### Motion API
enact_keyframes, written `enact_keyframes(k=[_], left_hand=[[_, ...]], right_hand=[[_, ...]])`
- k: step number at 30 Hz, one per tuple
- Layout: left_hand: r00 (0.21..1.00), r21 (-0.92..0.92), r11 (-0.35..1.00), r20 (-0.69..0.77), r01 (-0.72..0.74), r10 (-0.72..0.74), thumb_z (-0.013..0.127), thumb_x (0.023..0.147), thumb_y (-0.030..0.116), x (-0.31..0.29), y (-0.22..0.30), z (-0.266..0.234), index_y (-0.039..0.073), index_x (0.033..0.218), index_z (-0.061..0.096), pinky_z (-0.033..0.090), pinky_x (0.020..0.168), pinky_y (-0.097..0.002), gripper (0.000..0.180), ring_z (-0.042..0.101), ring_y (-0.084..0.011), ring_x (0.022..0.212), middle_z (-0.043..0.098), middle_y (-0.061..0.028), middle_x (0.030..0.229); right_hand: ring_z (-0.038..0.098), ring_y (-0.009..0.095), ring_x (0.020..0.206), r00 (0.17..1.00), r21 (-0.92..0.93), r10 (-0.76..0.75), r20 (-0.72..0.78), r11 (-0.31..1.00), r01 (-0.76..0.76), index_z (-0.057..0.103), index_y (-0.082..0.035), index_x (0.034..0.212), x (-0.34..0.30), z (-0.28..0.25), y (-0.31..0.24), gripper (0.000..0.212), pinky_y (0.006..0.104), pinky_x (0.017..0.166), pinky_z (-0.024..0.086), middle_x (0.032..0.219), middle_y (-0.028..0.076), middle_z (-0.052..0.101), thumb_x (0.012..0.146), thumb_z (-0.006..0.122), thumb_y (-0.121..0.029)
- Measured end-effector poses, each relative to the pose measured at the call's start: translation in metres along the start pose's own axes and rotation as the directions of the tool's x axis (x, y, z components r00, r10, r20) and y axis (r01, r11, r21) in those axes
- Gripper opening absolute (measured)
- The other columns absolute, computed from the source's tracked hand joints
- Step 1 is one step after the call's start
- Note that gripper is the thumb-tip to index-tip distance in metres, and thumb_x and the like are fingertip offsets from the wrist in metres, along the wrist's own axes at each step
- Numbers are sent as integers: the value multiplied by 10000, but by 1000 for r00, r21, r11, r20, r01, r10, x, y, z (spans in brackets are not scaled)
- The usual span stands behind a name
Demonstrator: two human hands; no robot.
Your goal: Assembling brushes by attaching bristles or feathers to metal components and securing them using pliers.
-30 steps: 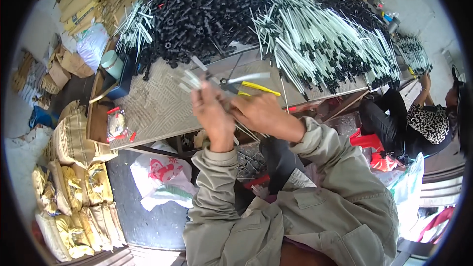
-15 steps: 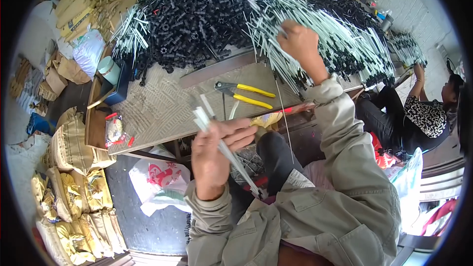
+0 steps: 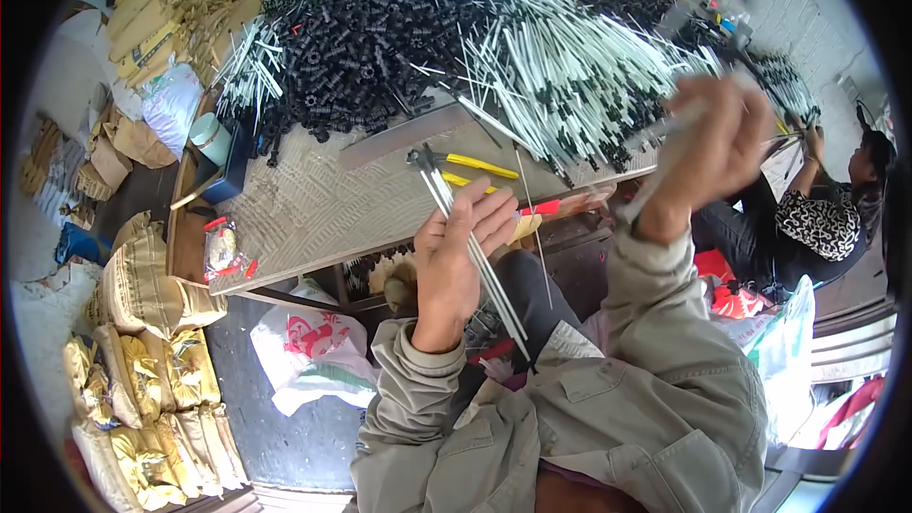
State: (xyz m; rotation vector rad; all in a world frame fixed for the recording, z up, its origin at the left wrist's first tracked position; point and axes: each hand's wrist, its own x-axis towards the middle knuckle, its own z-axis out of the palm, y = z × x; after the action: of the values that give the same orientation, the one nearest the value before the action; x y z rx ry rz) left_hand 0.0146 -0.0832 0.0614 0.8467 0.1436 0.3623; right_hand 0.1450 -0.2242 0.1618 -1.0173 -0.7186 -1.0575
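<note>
On the left of the bench, I am seeing my left hand (image 3: 456, 261) closing its fingers around a small bundle of thin white rods (image 3: 470, 247) — they are running slantwise through the fist, tips pointing up-left over the grey tabletop (image 3: 313, 209), tails hanging down toward my lap. Just beyond that hand, yellow-handled pliers (image 3: 465, 168) are lying on the bench. Farther right, my right hand (image 3: 717, 147) is lifting above the big heap of white rods (image 3: 570, 66) — it is blurring, fingers curling around what looks like one rod, though I cannot tell for sure.
</note>
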Motion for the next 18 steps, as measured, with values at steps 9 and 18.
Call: enact_keyframes(k=[9, 18], left_hand=[[999, -139, 989, -18, 46, -49, 445, 930, 256, 15, -10, 26, -69, 1135, 453, 489, 852, -403, 384, 585, -317, 979, 563, -252, 1052], [914, 118, 942, -230, -315, 335, 438, 943, 249, 6, 0, 21, -8, 1086, 503, 402, 551, -217, 302, 497, -81, 631, 551, -30, 819]], right_hand=[[441, 114, 384, 941, 247, 190, 280, 933, -262, 499, 0, 1012, -53, -51, -47, 158, 225, 325, 343, 611, 108, 561, 904, 400, -60], [474, 48, 455, -45, -45, 687, 725, -18, -999, 523, -21, 885, -108, -30, -12, 49, 176, 404, 352, 639, 37, 577, 857, 538, -58]])
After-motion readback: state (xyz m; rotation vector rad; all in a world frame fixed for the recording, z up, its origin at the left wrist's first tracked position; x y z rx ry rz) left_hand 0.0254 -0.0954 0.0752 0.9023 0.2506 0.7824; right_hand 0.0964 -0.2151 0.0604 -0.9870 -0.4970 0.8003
